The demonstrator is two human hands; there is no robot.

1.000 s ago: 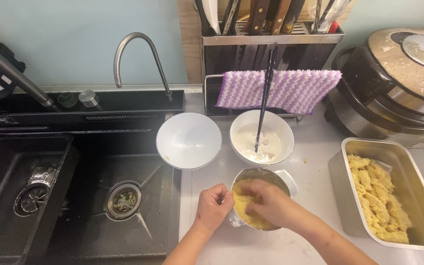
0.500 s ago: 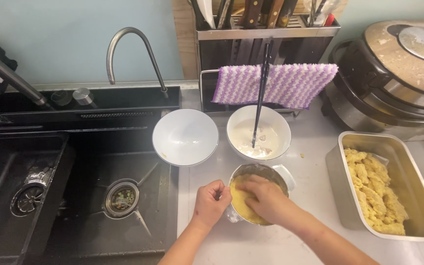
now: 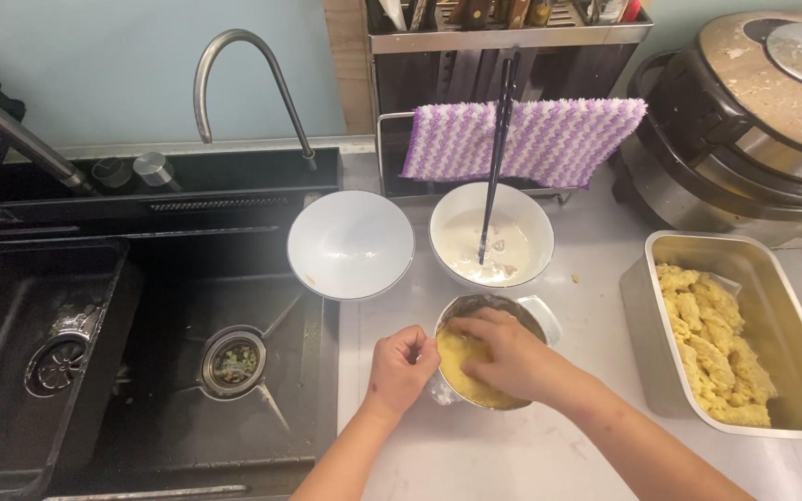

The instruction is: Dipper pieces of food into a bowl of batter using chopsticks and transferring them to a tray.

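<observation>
Right hand (image 3: 512, 357) presses yellow crumbs (image 3: 461, 366) inside metal bowl (image 3: 475, 311).

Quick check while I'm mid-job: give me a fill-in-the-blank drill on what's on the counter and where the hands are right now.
1. The right hand is pressed into yellow dough inside a small ____ bowl.
2. The black chopsticks stand in the white bowl that holds a pale ____.
3. The purple-and-white cloth hangs over a ____.
4. The left hand rests at the small bowl's ____ side.

Missing words: metal; batter; rack; left
</observation>
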